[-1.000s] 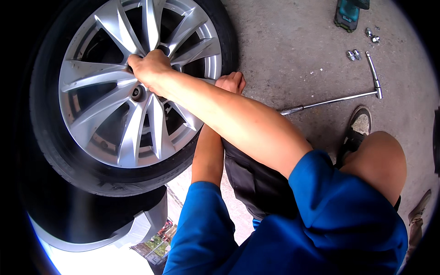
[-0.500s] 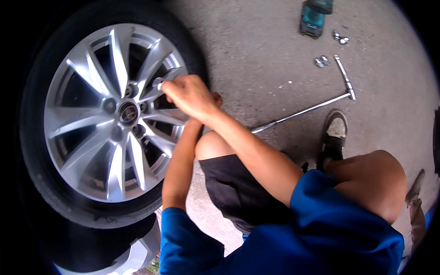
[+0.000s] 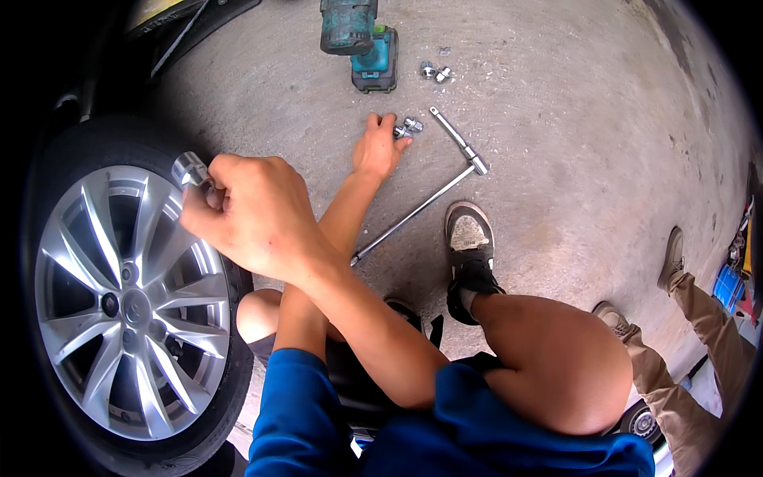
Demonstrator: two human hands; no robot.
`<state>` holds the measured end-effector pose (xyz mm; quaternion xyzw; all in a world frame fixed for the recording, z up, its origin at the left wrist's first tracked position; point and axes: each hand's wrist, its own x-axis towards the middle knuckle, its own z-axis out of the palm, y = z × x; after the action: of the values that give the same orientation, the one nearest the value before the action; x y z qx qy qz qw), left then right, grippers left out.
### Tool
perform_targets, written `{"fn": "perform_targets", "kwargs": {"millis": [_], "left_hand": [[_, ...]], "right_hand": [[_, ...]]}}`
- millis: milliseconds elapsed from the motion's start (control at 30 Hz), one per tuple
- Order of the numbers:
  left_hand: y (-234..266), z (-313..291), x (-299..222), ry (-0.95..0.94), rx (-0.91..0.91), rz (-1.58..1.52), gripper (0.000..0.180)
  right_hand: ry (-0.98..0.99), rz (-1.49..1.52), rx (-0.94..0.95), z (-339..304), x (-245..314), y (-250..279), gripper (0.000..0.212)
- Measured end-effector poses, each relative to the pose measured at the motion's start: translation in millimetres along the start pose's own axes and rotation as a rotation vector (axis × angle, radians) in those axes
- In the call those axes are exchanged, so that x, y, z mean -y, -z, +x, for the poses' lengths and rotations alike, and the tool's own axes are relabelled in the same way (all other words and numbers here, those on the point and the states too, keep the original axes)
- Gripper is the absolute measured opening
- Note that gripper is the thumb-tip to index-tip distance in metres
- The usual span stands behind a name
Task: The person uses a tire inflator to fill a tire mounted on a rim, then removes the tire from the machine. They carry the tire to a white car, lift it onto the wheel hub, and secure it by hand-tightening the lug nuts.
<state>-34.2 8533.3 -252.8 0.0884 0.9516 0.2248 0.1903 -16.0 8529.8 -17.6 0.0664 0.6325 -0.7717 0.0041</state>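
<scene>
My forearms are crossed, the right one over the left. My right hand (image 3: 258,215) is closed around a shiny chrome socket (image 3: 190,169), held above the tyre (image 3: 230,381) of a car wheel with silver spokes (image 3: 87,250). Farther right, my left hand (image 3: 377,149) reaches down to the floor beside two chrome lug nuts (image 3: 412,125). Its thumb and fingers are apart around the nearer nut, which it partly covers. To the right of this hand lies a long chrome wrench with a cross-piece (image 3: 421,208).
A teal cordless power tool (image 3: 373,63) stands at the far side, with more lug nuts (image 3: 437,72) to its right. My shod foot (image 3: 470,230) is near the wrench. Another person's legs in tan trousers (image 3: 675,381) are at the right, near a blue container (image 3: 727,285).
My left hand has left the wheel's side and reached out to the lug nuts. My right hand has lifted, still holding the socket. The view has swung rightward, placing the wheel lower left.
</scene>
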Motion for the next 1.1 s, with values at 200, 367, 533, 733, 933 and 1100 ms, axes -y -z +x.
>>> {"fn": "perform_targets", "kwargs": {"millis": [200, 367, 533, 733, 933, 1100], "left_hand": [[9, -37, 33, 0.021, -0.057, 0.010, 0.034], [125, -97, 81, 0.226, -0.165, -0.539, 0.027], [221, -172, 103, 0.158, -0.190, -1.080, 0.028], [257, -236, 94, 0.227, -0.347, -1.081, 0.026], [270, -288, 97, 0.452, -0.491, -0.939, 0.023], [254, -342, 102, 0.376, -0.997, -1.013, 0.033]], "right_hand": [[-0.166, -0.218, 0.011, -4, -28, 7, 0.042], [-0.153, -0.423, 0.294, 6, -60, 30, 0.039], [-0.077, -0.289, 0.590, 5, -76, 18, 0.039], [-0.082, -0.065, 0.946, 6, -76, -27, 0.028], [-0.077, 0.028, 1.178, -11, -73, -80, 0.023], [-0.173, 0.315, 1.169, -62, -83, -140, 0.025]]}}
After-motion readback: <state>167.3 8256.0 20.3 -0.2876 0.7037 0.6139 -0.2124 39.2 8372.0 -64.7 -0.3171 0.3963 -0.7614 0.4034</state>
